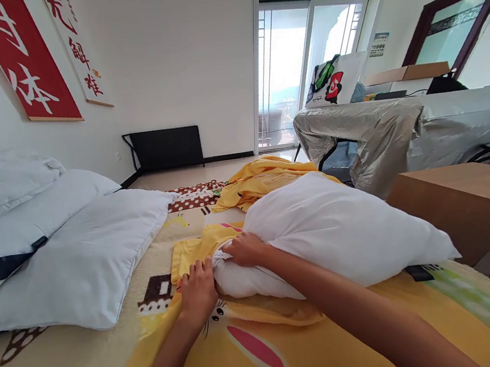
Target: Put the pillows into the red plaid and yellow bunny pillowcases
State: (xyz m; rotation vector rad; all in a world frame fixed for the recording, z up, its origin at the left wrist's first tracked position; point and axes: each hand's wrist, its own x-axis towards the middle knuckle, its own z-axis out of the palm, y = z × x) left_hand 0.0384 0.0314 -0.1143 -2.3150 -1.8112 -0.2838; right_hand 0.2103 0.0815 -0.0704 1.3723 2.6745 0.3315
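Observation:
A plump white pillow (332, 226) lies on a yellow pillowcase (321, 348) printed with a rabbit face and pink ears. My right hand (247, 248) is closed on the bunched left end of the pillow. Just left of it, my left hand (198, 292) curls its fingers over the edge of the yellow pillowcase, close against the pillow's tip. Fabric hides the fingertips of both hands. I cannot tell how far the pillow's end sits inside the case.
Several white pillows (78, 259) are piled at left on the patterned blanket (153, 243). Crumpled yellow cloth (266, 174) lies beyond. A cardboard box (464, 203) stands at right, near a table with a silver cover (364, 131). A folded black table (166, 149) leans against the wall.

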